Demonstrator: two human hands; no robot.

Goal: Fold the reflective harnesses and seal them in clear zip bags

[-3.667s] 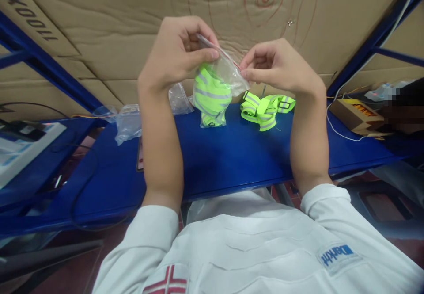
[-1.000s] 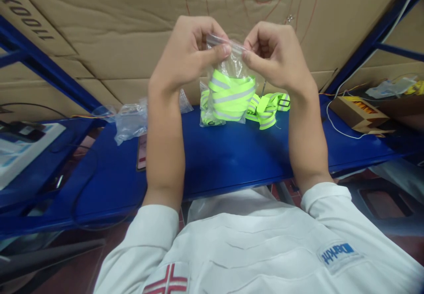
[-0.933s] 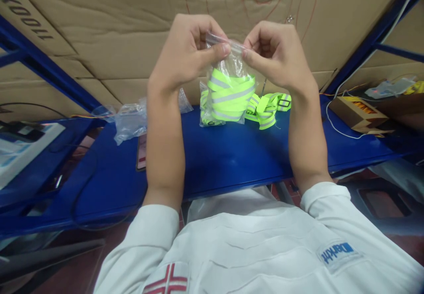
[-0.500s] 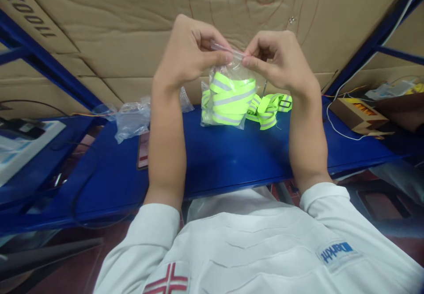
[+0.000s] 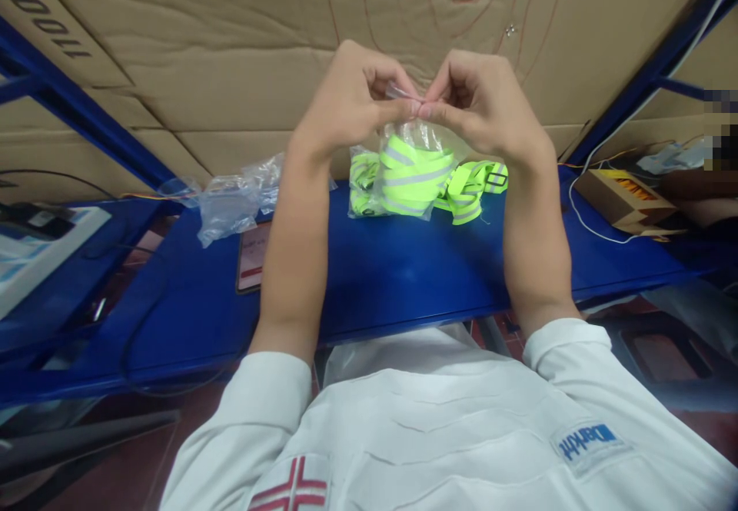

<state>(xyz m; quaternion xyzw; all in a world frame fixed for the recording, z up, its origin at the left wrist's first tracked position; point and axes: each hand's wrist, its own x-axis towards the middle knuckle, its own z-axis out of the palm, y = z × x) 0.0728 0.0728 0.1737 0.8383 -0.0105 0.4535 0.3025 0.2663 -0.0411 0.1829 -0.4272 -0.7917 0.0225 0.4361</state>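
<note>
Both hands pinch the top edge of a clear plastic bag (image 5: 430, 136), their fingertips nearly touching. My left hand (image 5: 369, 96) grips the edge from the left, thumb against fingers. From the other side my right hand (image 5: 481, 104) pinches it with thumb and forefinger. Inside the bag is a rolled neon-yellow reflective strap (image 5: 416, 180) with grey stripes. Behind it to the left lies another bagged neon strap (image 5: 363, 180). A loose neon strap (image 5: 466, 188) with a black buckle rests on the blue table to the right.
Crumpled clear bags (image 5: 231, 200) and a phone (image 5: 250, 257) lie left of my left forearm on the blue table (image 5: 403, 280). An open cardboard box (image 5: 626, 200) and a white cable (image 5: 588, 165) are at the right. Cardboard (image 5: 231, 73) stands behind.
My left hand has slid right along the bag's top edge until its fingertips meet my right hand's. The bag's top is now bunched, and the bag has shifted slightly right.
</note>
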